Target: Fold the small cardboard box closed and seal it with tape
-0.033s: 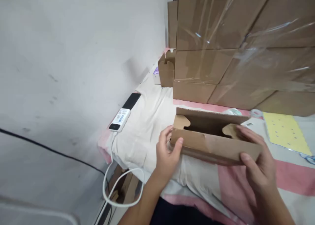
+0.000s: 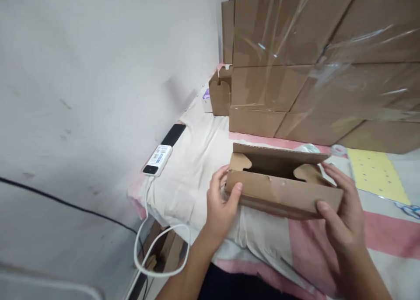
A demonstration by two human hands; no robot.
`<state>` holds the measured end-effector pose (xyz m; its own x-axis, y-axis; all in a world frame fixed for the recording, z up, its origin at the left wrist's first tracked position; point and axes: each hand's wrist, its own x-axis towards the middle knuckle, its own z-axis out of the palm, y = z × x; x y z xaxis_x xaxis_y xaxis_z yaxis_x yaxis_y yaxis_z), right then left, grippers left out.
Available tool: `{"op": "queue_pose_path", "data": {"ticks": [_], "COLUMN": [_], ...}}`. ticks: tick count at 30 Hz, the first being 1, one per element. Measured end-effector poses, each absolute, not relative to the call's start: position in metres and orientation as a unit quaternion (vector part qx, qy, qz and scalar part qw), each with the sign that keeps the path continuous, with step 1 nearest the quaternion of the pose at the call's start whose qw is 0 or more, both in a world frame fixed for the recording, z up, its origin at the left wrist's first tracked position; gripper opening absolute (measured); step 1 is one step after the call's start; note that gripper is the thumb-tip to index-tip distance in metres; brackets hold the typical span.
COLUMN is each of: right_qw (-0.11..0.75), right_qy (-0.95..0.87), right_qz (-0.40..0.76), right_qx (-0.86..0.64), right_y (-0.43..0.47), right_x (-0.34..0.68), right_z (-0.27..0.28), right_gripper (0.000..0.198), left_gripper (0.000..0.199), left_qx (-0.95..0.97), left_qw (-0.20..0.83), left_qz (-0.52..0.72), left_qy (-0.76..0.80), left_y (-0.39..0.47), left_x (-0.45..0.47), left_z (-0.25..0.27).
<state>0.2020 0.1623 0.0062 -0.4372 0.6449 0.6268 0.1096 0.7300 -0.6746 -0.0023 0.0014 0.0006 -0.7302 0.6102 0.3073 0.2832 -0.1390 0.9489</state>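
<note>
Now both hands, left hand [image 2: 219, 206] and right hand [image 2: 341, 212], clasp the box [image 2: 282, 184] ends (flaps open).

Wrapped carton stack [image 2: 315, 64] cut off at top and right edges. Power bank [image 2: 158, 159] label print too small to read.

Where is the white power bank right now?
In the head view, the white power bank lies left of the cardboard box, at the cloth's edge by the wall, beside a black phone.
</note>
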Motion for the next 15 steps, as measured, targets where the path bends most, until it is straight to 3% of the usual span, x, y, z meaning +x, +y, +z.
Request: {"op": "queue_pose_path", "data": {"ticks": [4, 7, 11, 15], "right_qw": [0.453, 0.458, 0.465, 0.441], "right_qy": [-0.804, -0.823, -0.850, -0.871], "right_qz": [0.310, 0.266, 0.186, 0.157], "right_qx": [-0.229, -0.205, -0.163, -0.153], "right_y": [0.170, 0.175, 0.175, 0.172], "right_x": [0.200, 0.203, 0.207, 0.211], "right_z": [0.009, 0.009, 0.011, 0.013], "right_gripper": [0.084, 0.070, 0.046, 0.056], "left_gripper": [0.060, 0.073, 0.044, 0.035], "left_qx": [0.377, 0.440, 0.603, 0.639], "left_qw": [0.144, 0.106, -0.027, -0.146], "left_qz": [0.635, 0.574, 0.389, 0.238], "left_qy": [0.659, 0.682, 0.696, 0.716], "left_y": [0.003, 0.004, 0.009, 0.017], "left_x": [-0.015, -0.026, -0.025, -0.009], "left_z": [0.005, 0.012, 0.030, 0.048]}}
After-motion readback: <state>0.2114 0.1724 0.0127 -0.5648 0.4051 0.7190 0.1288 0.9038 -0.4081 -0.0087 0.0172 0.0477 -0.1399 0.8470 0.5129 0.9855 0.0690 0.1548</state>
